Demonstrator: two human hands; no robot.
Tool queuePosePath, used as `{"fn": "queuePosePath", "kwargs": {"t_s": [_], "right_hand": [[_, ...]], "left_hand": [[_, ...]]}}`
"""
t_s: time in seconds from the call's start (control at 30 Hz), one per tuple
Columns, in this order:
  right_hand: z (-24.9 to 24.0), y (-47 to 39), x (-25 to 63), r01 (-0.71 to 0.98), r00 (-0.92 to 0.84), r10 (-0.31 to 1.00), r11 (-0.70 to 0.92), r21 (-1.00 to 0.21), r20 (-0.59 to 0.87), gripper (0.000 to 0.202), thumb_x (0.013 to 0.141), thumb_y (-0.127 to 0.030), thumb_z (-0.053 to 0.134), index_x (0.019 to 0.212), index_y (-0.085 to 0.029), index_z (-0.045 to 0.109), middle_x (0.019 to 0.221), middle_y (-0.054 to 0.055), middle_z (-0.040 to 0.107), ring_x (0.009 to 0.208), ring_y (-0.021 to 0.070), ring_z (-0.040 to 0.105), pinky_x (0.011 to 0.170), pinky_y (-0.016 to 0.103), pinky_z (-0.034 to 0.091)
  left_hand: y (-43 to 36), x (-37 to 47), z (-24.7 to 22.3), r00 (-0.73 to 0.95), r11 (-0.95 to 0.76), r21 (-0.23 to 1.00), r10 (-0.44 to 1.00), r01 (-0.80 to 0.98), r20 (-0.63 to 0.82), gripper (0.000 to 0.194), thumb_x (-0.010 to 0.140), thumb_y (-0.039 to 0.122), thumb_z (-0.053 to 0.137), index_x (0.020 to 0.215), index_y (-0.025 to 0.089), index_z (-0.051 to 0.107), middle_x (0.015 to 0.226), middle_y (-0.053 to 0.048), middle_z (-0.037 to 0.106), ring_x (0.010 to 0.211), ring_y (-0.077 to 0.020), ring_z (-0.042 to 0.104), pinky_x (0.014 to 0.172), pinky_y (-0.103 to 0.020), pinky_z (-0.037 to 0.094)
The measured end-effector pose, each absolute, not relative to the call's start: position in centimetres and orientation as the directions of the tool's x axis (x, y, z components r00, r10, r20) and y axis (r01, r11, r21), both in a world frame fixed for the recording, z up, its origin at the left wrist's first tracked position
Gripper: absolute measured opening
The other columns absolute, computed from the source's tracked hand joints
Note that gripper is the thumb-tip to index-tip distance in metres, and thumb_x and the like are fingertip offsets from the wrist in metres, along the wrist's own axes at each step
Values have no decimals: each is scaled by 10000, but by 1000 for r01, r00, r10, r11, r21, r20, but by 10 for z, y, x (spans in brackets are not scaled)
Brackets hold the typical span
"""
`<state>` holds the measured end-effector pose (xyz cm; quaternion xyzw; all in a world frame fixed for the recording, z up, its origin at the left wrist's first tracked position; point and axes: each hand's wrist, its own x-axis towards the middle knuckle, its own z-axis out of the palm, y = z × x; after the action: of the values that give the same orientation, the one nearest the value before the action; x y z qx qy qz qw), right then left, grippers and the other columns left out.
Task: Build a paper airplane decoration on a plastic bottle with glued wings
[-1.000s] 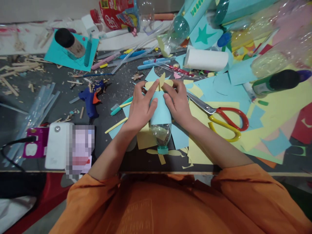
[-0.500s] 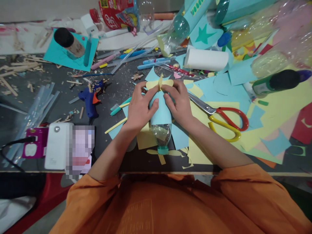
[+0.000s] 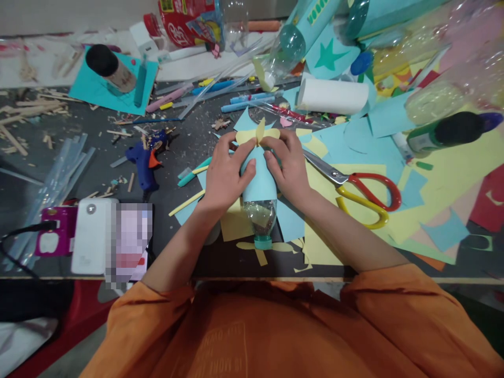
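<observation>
A small clear plastic bottle [image 3: 261, 216] wrapped in light blue paper lies in front of me, its green cap [image 3: 263, 242] pointing at my body. At the bottle's far end sits a yellow paper piece with several petal-like lobes [image 3: 261, 127]. My left hand [image 3: 226, 176] is closed on this paper's left side, with the fingers curled at its edge. On the opposite side, my right hand [image 3: 289, 168] pinches the same yellow paper. Both thumbs lie near the blue wrap. Scissors [image 3: 354, 191] with red and yellow handles rest to the right of my right hand.
Left of me are a blue glue gun [image 3: 145, 163], a white power bank [image 3: 93, 236] and clear glue sticks [image 3: 55, 194]. Coloured paper [image 3: 338, 236] spreads to the right. Behind lie a white paper roll [image 3: 334, 96], a red-labelled bottle [image 3: 189, 23] and several pens [image 3: 246, 100].
Both hands stay at the same spot on the yellow paper. Its upright lobe looks slightly wider and more turned toward me; otherwise the view has barely shifted.
</observation>
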<state>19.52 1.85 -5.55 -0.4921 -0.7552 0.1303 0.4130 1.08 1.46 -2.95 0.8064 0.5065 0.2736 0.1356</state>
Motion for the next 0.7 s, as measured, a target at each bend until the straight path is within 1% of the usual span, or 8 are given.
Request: {"fn": "queuePosePath", "kwargs": {"t_s": [0.07, 0.17, 0.27, 0.43, 0.5, 0.7], "right_hand": [[-57, 19, 195, 634, -177, 851, 483, -604, 494, 469, 1020, -556, 263, 1229, -291, 588, 1176, 110, 591, 1120, 293, 599, 1004, 566, 515], [-59, 19, 196, 627, -176, 854, 481, -613, 490, 479, 1017, -562, 261, 1251, -294, 582, 1187, 113, 583, 1147, 301, 588, 1019, 579, 504], [-58, 19, 197, 628, -172, 852, 481, -611, 494, 491, 1014, -569, 262, 1249, -289, 590, 1179, 118, 587, 1114, 297, 604, 1001, 573, 517], [-54, 17, 197, 642, -180, 850, 482, -596, 494, 493, 1017, -561, 264, 1243, -283, 603, 1142, 115, 599, 1044, 275, 627, 946, 533, 547], [-53, 17, 196, 639, -178, 849, 484, -597, 498, 494, 1015, -562, 273, 1246, -278, 605, 1121, 115, 600, 1041, 274, 624, 937, 524, 550], [-54, 16, 193, 649, -175, 842, 488, -583, 511, 551, 1004, -593, 257, 1278, -271, 610, 1129, 126, 604, 1035, 281, 619, 942, 539, 544]], "left_hand": [[15, 11, -28, 338, -442, 504, 896, 742, 289, 618, 978, 633, 223, 1362, 266, 539, 1351, -154, 528, 1152, -294, 578, 1030, -448, 467], [14, 12, -26, 327, -428, 512, 903, 745, 280, 595, 975, 633, 230, 1352, 295, 543, 1360, -145, 519, 1146, -290, 580, 1024, -451, 473], [11, 12, -24, 317, -418, 527, 907, 740, 276, 588, 980, 635, 223, 1349, 301, 537, 1366, -147, 508, 1152, -295, 577, 998, -469, 491], [2, 10, -22, 317, -371, 639, 926, 674, 203, 587, 989, 633, 258, 1429, 294, 448, 1407, -148, 454, 1270, -293, 530, 1031, -439, 484], [-2, 9, -22, 335, -369, 661, 924, 653, 185, 606, 989, 637, 259, 1459, 290, 418, 1445, -153, 427, 1313, -298, 505, 1062, -437, 464], [-3, 6, -28, 349, -363, 619, 925, 697, 150, 676, 978, 662, 188, 1518, 290, 350, 1556, -150, 376, 1389, -321, 443, 1134, -448, 372]]}}
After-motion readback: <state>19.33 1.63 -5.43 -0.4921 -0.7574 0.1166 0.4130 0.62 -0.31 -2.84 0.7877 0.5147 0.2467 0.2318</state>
